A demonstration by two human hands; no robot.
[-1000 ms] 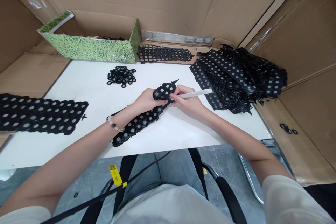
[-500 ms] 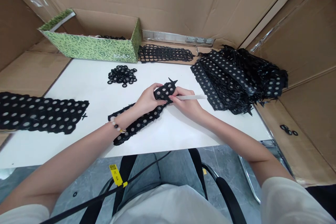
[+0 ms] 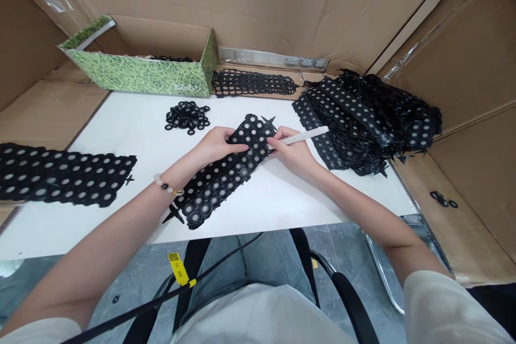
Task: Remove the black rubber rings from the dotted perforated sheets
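Observation:
A black punched sheet [image 3: 226, 172] full of round rings with pale centres lies slanted on the white table [image 3: 133, 134]. My left hand [image 3: 215, 145] grips the sheet's upper left edge with closed fingers. My right hand [image 3: 292, 153] pinches a thin white stick [image 3: 306, 135] like a pen, its tip at the sheet's upper right edge. A beaded bracelet [image 3: 167, 187] is on my left wrist.
A small heap of loose black rings [image 3: 187, 115] lies behind the hands. A tall stack of punched sheets [image 3: 363, 118] sits at the right, another sheet [image 3: 60, 174] at the left, an emptied one [image 3: 253, 83] at the back. A green box [image 3: 141, 72] stands back left. Cardboard walls surround the table.
The sheet, folded narrow before, has been turned and spread flat and wider. My left hand shifted up-left along its edge; the stick tilted up slightly.

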